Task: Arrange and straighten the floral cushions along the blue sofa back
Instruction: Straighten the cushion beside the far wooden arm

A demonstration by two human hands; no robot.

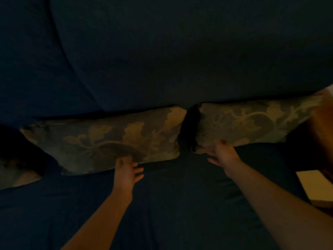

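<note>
1. Step: squaring up two floral cushions against the sofa back (180,51), dim light.
2. Left hand (126,170) grips lower edge of left cushion (108,139); right hand (222,153) on lower corner of right cushion (252,121), grip unclear.
3. Next, prob.: close the dark gap betw. them, level right one; third cushion (16,170) further left untouched.

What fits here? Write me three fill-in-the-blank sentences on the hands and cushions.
1. The left hand touches the ____ edge of the left floral cushion.
2. The right hand touches the ____ floral cushion.
3. Both cushions lean against the blue ____ back.

Missing: lower; right; sofa
</note>
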